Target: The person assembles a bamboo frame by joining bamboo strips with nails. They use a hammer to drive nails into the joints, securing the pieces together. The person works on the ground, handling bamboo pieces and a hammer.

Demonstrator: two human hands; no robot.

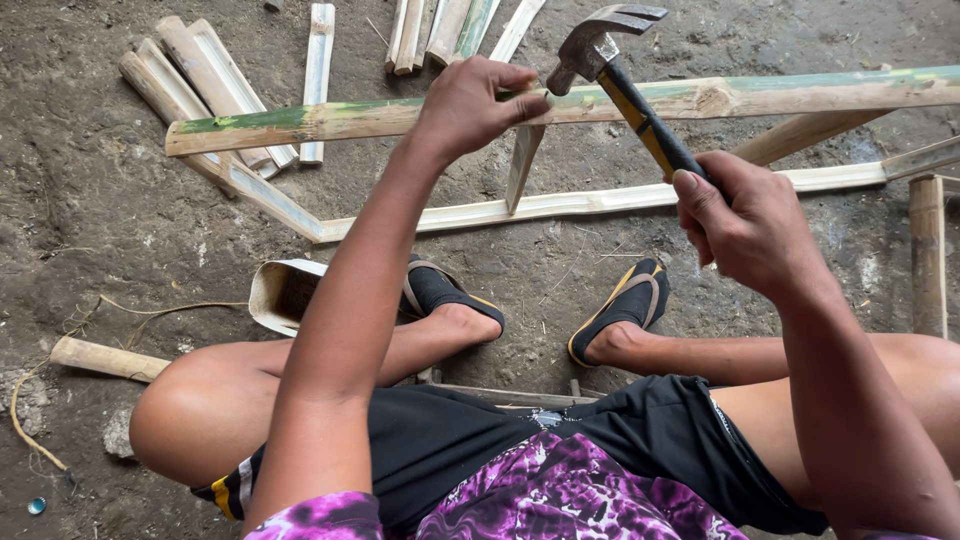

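Two hands busy: left hand (472, 100) pinches sth tiny vs the green bamboo strip (400, 115), right hand (745, 222) grips the hammer (620, 75) w/ head just above it.

Left hand (470, 105) reaches far forward, arm straight, fingers (515, 80) pinched tight together. Right hand (745, 225) closed in fist, arm bent, wrist tipped up. Knees bent.

1. Bare dirt floor (90, 220) at the left of the frame lies open.
2. The long bamboo strip (800, 95) bars the upper frame from side to side.
3. Stacked bamboo slats (190, 75) crowd the upper left.
4. The hammer (625, 85) fills the gap at upper centre.
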